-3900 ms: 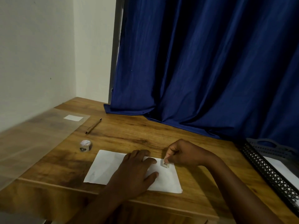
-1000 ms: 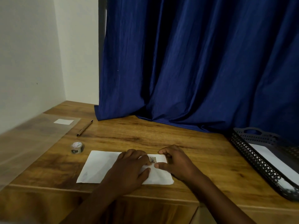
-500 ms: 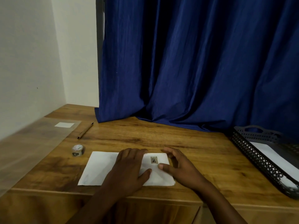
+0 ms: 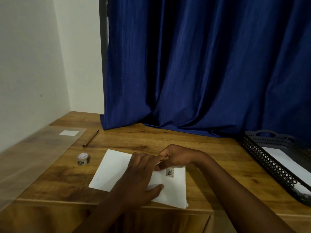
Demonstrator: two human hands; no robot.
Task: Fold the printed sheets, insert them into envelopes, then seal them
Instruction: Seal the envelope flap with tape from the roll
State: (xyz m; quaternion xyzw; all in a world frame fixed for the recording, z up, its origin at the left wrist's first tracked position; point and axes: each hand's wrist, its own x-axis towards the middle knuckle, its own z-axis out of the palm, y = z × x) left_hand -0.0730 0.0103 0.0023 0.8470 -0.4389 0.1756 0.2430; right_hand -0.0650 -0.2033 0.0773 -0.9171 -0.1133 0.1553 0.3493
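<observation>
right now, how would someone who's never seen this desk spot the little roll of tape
Start at the wooden desk and find the white envelope under the hands. Just left of it, apart from it, sits the tape roll: the only small round thing there, nearer than the long thin pencil.

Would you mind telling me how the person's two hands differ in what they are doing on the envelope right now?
The left hand lies flat with fingers spread, pressing the white envelope onto the wooden table; the right hand has curled fingers at the envelope's far edge. The left hand covers the envelope's middle, while the right hand sits above the stamp. Both touch the same envelope.
</observation>
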